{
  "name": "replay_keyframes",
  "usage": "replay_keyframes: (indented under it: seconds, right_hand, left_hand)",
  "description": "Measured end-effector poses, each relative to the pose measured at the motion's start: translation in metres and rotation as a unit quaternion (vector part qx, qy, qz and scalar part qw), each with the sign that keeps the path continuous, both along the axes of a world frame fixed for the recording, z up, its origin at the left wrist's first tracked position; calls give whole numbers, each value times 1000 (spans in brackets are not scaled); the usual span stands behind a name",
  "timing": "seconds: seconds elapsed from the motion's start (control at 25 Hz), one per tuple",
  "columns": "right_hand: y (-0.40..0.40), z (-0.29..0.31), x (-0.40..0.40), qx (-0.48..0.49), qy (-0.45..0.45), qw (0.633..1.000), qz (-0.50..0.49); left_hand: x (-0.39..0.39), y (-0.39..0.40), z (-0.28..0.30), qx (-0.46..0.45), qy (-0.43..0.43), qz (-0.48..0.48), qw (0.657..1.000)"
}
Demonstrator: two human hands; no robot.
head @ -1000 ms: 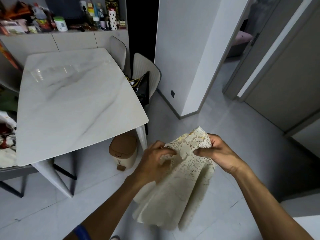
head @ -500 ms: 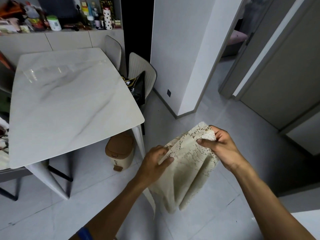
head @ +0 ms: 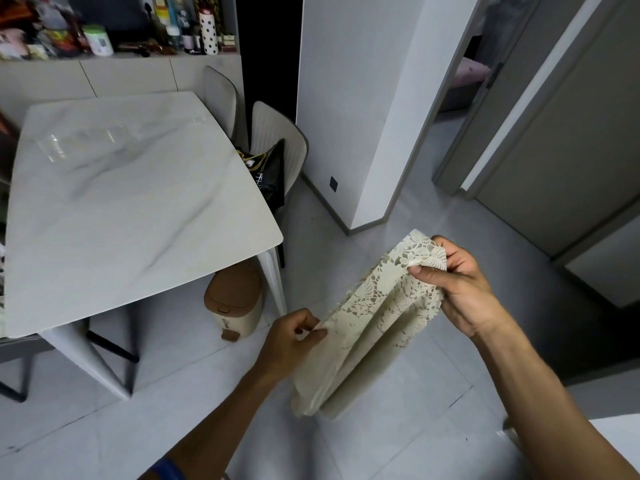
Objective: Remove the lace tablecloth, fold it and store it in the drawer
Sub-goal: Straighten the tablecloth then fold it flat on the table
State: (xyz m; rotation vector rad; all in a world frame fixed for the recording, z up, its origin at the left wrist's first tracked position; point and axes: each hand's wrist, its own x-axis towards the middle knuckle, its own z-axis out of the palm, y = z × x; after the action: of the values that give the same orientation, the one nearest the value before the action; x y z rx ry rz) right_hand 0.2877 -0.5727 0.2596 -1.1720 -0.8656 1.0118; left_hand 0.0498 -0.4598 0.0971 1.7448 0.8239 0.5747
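Note:
The cream lace tablecloth (head: 374, 317) hangs folded in several layers over the grey floor, to the right of the marble table (head: 131, 209). My right hand (head: 464, 289) pinches its scalloped upper corner between thumb and fingers. Lower and to the left, my left hand (head: 294, 341) grips the cloth's left edge. The folded bottom end droops toward the floor. No drawer is in sight.
A tan and cream pedal bin (head: 235, 303) stands under the table's near corner. Two pale chairs (head: 277, 140) sit behind the table, with a black bag (head: 270, 174) on one. A cluttered sideboard (head: 114, 39) lines the back wall. A white wall corner (head: 363, 133) and grey doors (head: 554, 150) are to the right.
My hands have moved apart, the right one up and to the right, stretching the cloth's top edge. The hanging cloth looks shorter and more gathered.

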Motion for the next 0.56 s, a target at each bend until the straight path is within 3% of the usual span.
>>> replay_keyframes:
  seconds: [0.2,0.36,0.48,0.56]
  right_hand:
    - [2,6,2,22,19,1000,-1]
    - [5,9,7,40,20,996,-74]
    - [6,4,9,43,77,989,-122]
    - [8,0,5,40,92,988,-114]
  left_hand:
    - [11,8,9,62,-26,122,990]
    - [0,15,14,45,-93,107,989]
    - [-17,9,3,-32,7,-50,998]
    - [-22,-5,-16,14,104,-95,990]
